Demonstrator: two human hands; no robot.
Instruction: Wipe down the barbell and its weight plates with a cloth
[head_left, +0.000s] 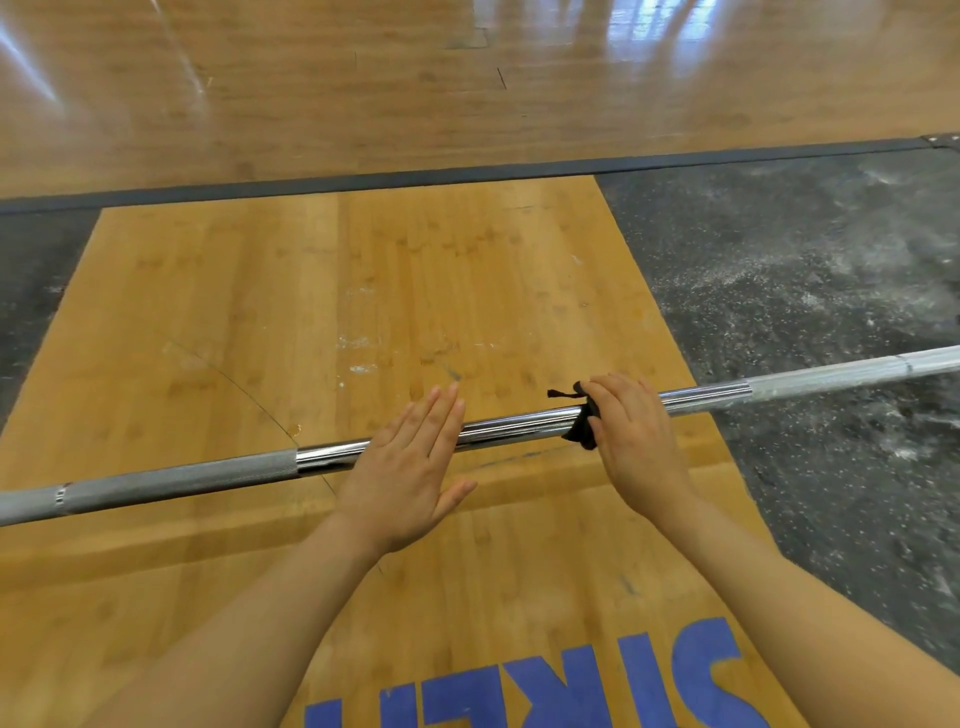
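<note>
A chrome barbell (514, 428) runs across the view from lower left to upper right, above a wooden platform. Its shiny middle section lies between two dull knurled parts. My left hand (410, 467) rests flat on the bar with straight fingers. To its right, my right hand (631, 439) wraps over the bar and grips a small black cloth (584, 431) against it; a corner of the cloth sticks out to the left. No weight plates are in view.
The wooden lifting platform (337, 291) carries blue lettering near the bottom edge. Black rubber flooring (810, 270) dusted with white chalk flanks it on the right, and a dark strip on the left. Beyond a dark border lies glossy wood floor (363, 88).
</note>
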